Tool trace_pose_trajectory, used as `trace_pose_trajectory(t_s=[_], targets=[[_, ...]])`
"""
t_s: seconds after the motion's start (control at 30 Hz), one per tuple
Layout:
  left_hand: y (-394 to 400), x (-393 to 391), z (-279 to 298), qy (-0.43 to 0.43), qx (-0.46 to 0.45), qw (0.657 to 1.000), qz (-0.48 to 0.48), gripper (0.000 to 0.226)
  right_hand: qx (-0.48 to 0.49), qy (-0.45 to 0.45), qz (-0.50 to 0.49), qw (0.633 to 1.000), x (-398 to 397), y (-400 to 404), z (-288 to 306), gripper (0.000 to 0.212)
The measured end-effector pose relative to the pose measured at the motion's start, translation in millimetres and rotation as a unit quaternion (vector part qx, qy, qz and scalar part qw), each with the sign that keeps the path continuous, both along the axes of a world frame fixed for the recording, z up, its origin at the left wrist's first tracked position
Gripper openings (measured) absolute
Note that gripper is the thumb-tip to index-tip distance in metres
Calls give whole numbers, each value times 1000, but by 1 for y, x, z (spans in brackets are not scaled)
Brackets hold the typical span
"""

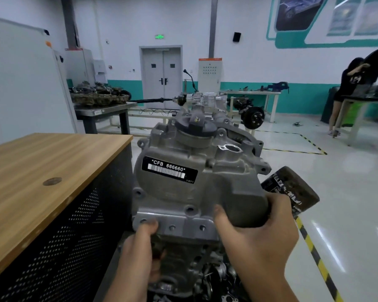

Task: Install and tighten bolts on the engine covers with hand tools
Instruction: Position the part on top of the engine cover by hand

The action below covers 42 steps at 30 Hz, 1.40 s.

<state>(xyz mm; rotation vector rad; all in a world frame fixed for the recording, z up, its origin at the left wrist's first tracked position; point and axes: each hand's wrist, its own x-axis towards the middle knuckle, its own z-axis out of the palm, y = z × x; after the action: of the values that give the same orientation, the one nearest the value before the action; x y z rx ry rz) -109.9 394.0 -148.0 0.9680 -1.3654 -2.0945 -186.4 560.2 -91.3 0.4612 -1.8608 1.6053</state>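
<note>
A: What do your hands hold, nearest the camera?

B: Your left hand (138, 247) grips the lower left flange of the grey cast-aluminium engine cover (183, 188), thumb on top beside a bolt hole, fingers curled beneath it. Your right hand (255, 234) clasps the cover's rounded lower right shoulder, thumb pressed on its face, fingers (279, 203) wrapped round the far side.

A: Where does the cover sit?

B: Raised between both hands, above the dark engine block (194, 273), just right of the wood-topped counter with black perforated metal sides (42, 171). A black barcode label reading "CFB 666660" (169, 169) lies on its face; a black round filler cap (194, 125) stands at its far end.

A: And to the right?

B: A dark cylindrical oil filter with white lettering (292, 190) juts out, touching your right fingers.

A: Farther off?

B: A silver gearbox with a black shaft on a stand (201, 99), a grey double door (160, 73), and a person in black (347, 88) leaning at a bench.
</note>
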Motion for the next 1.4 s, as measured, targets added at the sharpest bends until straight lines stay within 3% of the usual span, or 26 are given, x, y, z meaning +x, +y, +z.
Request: trace_pose_trajectory(t_s=[0.17, 0.37, 0.5, 0.8, 1.03, 1.4], targets=[[-2, 9, -2, 10, 9, 997, -82, 57, 42, 72, -48, 995, -2, -2, 18, 51], [11, -1, -2, 103, -26, 992, -65, 44, 18, 96, -31, 995, -22, -12, 14, 52], [8, -3, -8, 114, -40, 990, -71, 33, 1, 119, -35, 992, -27, -15, 2, 56], [2, -12, -15, 128, -19, 990, -57, 51, -11, 165, -50, 985, -21, -20, -2, 61], [8, -21, -14, 92, -49, 993, -52, 38, -10, 132, -73, 988, -25, -13, -7, 59], [14, -30, -5, 92, -15, 994, -59, 34, -30, 77, -73, 994, -36, -10, -7, 54]])
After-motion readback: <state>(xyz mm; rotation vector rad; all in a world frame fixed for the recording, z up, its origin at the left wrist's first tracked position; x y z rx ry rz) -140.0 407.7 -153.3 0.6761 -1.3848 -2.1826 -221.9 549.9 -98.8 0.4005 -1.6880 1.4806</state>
